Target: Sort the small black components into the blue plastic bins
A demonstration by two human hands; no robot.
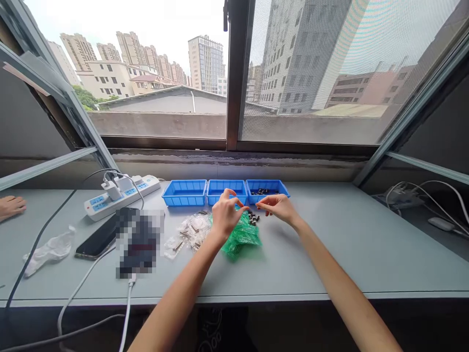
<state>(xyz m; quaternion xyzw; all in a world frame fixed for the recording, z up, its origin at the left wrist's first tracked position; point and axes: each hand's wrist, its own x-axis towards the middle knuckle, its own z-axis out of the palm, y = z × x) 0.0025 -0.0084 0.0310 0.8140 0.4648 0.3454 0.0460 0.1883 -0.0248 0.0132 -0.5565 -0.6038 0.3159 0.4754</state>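
Observation:
My left hand (226, 213) is above a green plastic bag (242, 237), its thumb and index finger bent toward each other; whatever lies between them is too small to make out. To its right, my right hand (279, 207) pinches thumb and fingertips together in front of the right blue bin (264, 181). Any part in that pinch cannot be made out. Small black and silver parts (253, 218) lie beside the green bag, between both hands. More dark parts (262, 191) are inside the right bin. Small clear bags (193, 229) with thin dark pieces are heaped left of the green bag.
A middle blue bin (215, 201) and a left blue bin (183, 201) complete the row. Leftward are a power strip (128, 196), a black phone (95, 242), a blurred-out device (141, 249), cables and a crumpled clear bag (51, 252). Another person's hand (11, 207) rests at the far left.

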